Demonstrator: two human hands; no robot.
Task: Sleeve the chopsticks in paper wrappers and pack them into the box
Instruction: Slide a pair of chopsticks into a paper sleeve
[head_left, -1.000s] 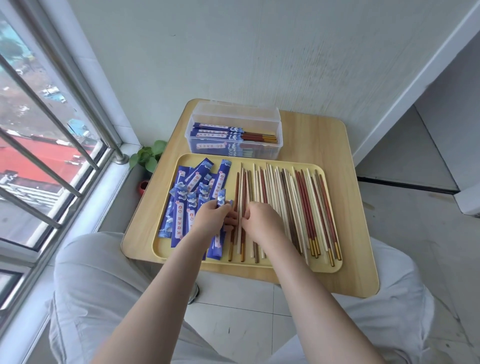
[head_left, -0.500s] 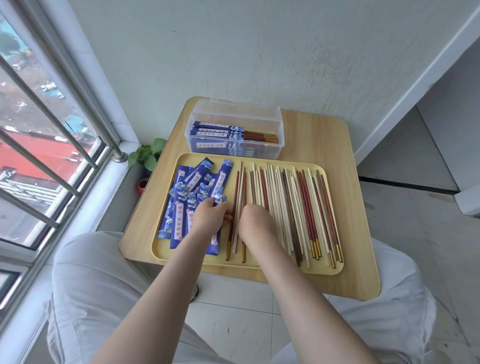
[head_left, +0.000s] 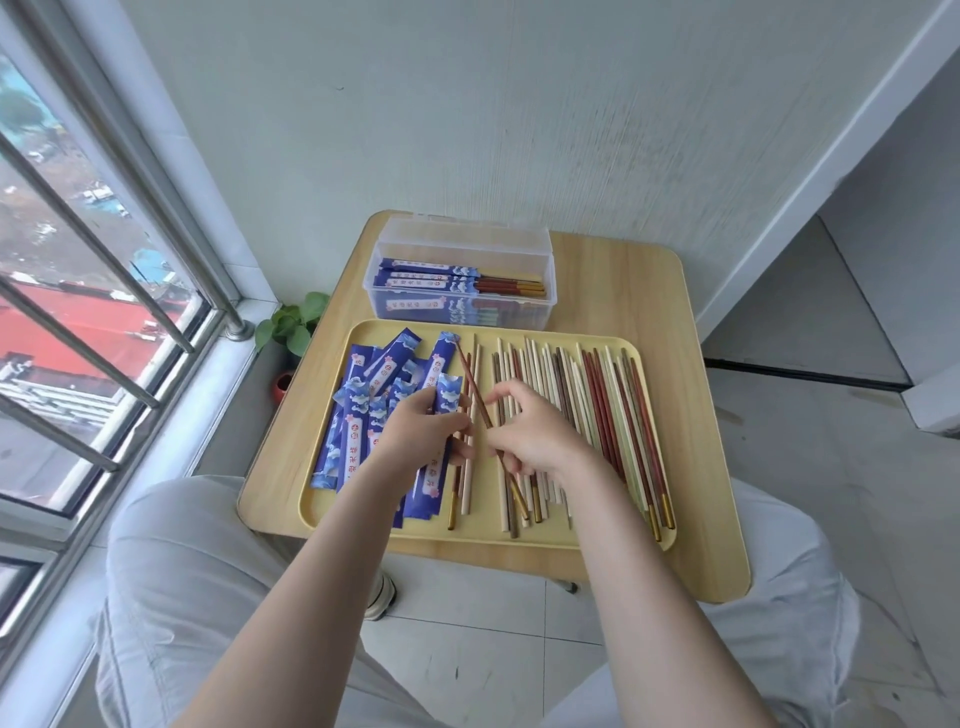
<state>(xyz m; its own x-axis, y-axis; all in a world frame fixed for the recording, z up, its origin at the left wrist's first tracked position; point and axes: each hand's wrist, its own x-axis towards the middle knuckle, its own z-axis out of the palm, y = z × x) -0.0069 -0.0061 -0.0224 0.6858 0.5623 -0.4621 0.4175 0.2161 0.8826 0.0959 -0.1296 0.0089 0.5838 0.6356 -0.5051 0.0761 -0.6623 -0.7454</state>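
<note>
I'm over the yellow tray (head_left: 519, 538) now, and the job looks early on: the clear plastic box (head_left: 464, 249) at the far end of the wooden table (head_left: 696, 415) holds only a few sleeved pairs (head_left: 447, 283), lying crosswise with their bare ends to the right. Plenty left, I'd judge: a long row of loose chopsticks (head_left: 597, 410) fills the tray's right side, and a heap of blue paper wrappers (head_left: 363, 415) sits on its left.

My right hand (head_left: 535, 434) has its fingers curled round a reddish-brown chopstick pair (head_left: 475, 389), lifted off the tray. Its long axis runs diagonally, the narrow tips pointing away and left toward the wrappers, the gold-capped butt ends trailing back toward me under the palm.

My left hand (head_left: 421, 428) pinches one blue wrapper (head_left: 448, 397) upright-ish just beside those tips, its top end pointing away from me. Whether that mouth is open I can't tell. Tips and wrapper are near, not yet engaged.
</note>
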